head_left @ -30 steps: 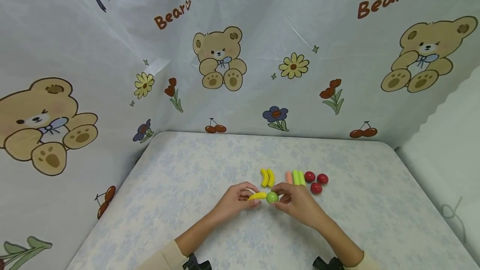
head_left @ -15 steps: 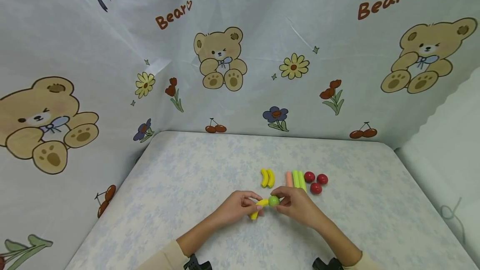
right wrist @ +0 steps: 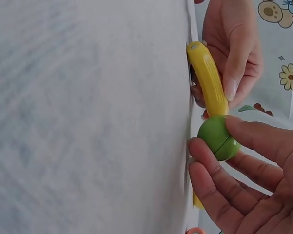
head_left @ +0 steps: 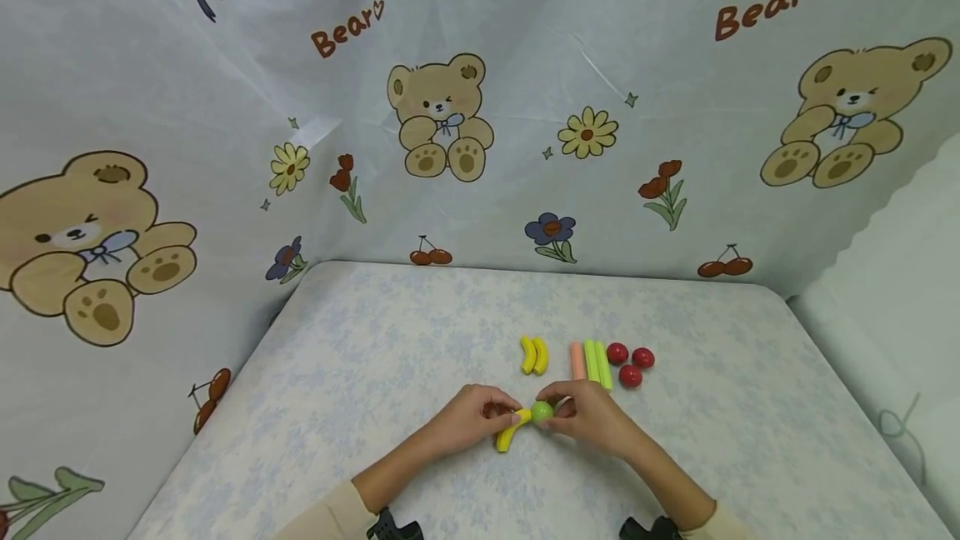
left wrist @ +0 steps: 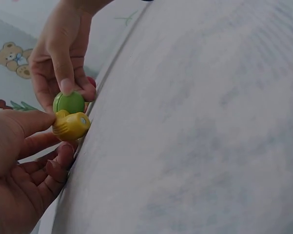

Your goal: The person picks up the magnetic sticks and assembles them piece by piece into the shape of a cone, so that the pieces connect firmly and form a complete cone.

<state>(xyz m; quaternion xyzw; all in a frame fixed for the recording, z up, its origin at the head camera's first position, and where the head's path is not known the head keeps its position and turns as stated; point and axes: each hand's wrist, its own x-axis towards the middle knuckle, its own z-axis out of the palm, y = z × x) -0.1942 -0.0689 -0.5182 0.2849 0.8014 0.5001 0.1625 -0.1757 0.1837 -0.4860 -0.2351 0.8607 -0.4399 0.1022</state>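
My left hand [head_left: 467, 421] pinches a yellow curved magnetic stick [head_left: 506, 439] between thumb and fingers. A metal disc shows in its free end in both wrist views. The stick's other end meets a green ball [head_left: 542, 412], which has a seam round it. Thumb and fingertips of my right hand [head_left: 596, 417] hold the ball from the right. In the right wrist view the yellow stick [right wrist: 210, 80] runs up from the green ball [right wrist: 215, 136]. Whether the two are joined or only touching, I cannot tell.
Two yellow curved sticks [head_left: 535, 356] lie farther back on the table [head_left: 405, 315]. Beside them are an orange-pink straight stick [head_left: 577, 359], two light green straight sticks [head_left: 597, 363] and three red balls [head_left: 630, 376]. A bear-print cloth [head_left: 510, 215] hangs behind.
The yellow stick has turned from nearly sideways so that its free end points toward me. Both hands, with the stick and ball, have come slightly nearer.
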